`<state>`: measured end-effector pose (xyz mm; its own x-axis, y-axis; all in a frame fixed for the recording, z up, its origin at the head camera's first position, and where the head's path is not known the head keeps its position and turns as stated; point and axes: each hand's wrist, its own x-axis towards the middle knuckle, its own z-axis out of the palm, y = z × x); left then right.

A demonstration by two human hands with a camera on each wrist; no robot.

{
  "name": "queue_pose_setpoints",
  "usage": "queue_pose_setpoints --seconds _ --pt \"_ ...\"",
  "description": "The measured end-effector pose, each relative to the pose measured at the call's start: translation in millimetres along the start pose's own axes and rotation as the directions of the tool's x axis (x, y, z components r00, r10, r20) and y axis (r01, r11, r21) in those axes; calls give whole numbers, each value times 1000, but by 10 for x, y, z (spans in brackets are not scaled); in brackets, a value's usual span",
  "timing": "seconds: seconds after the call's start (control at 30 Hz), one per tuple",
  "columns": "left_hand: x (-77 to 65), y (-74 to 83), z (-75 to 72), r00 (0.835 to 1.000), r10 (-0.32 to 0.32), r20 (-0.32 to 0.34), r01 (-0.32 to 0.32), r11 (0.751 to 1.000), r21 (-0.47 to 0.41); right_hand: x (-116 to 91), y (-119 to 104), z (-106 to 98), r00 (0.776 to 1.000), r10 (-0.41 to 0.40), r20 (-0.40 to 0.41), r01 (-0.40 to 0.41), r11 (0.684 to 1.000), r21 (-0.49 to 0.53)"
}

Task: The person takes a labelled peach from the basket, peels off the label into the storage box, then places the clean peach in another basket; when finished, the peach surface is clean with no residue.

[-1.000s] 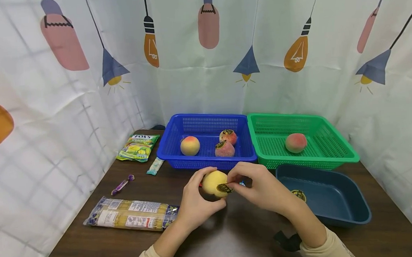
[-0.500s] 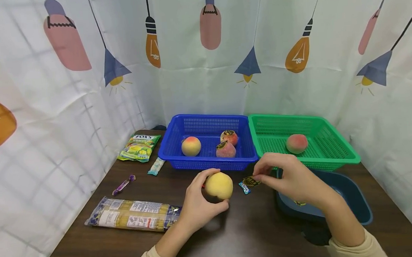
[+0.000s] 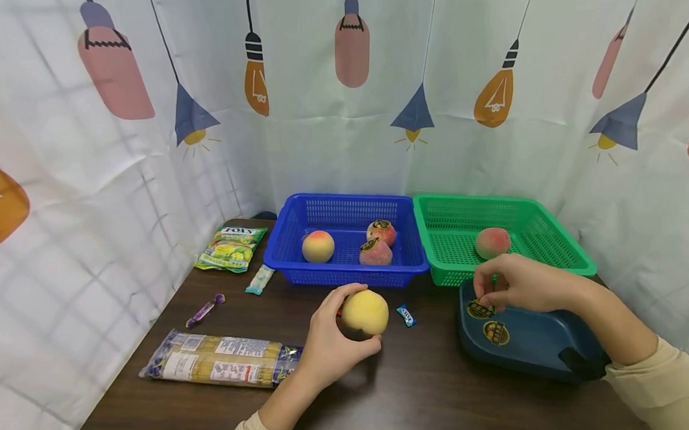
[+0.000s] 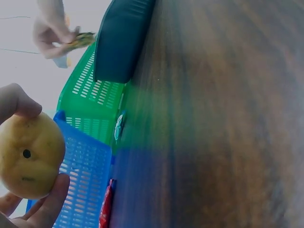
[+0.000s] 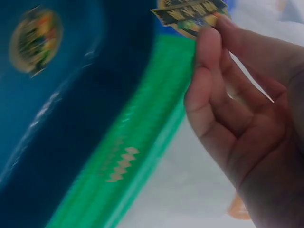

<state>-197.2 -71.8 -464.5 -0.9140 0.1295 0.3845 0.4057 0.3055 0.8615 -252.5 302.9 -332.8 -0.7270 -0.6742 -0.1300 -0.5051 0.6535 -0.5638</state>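
My left hand (image 3: 334, 335) grips a yellow peach (image 3: 366, 314) above the table, thumb below and fingers over the top. In the left wrist view the underside of the peach (image 4: 31, 156) shows a small dark spot. Over the dark blue tray (image 3: 538, 335) my right hand (image 3: 520, 285) pinches a black and gold sticker (image 5: 192, 13) between thumb and index finger. Another such sticker (image 3: 495, 332) lies in the tray.
A blue basket (image 3: 347, 273) holds 3 peaches, two with stickers. Beside it, a green basket (image 3: 453, 278) has one peach (image 3: 492, 242). Noodle pack (image 3: 223, 359), candy bag (image 3: 231, 248) and small wrapped sweets (image 3: 406, 315) lie on the table.
My right hand has pulled the sticker off the peach and carried it right, over the dark blue tray. The left hand keeps its grip on the peach, almost in place.
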Motion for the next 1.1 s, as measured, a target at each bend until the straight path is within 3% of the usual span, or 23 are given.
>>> queue_pose_setpoints --seconds 0.13,0.37,0.7,1.1 --pt "-13 6 1 1000 -14 12 15 1000 -13 46 229 79 992 56 117 -59 998 23" --pt "-16 3 1 1000 -25 14 26 1000 -14 137 449 220 979 88 186 -95 995 28" --pt "-9 -9 -14 999 -31 17 30 1000 8 140 496 223 967 167 194 -150 983 -102" --pt "-5 -9 -13 999 -29 23 29 999 21 -103 353 198 966 208 153 -195 976 -98"
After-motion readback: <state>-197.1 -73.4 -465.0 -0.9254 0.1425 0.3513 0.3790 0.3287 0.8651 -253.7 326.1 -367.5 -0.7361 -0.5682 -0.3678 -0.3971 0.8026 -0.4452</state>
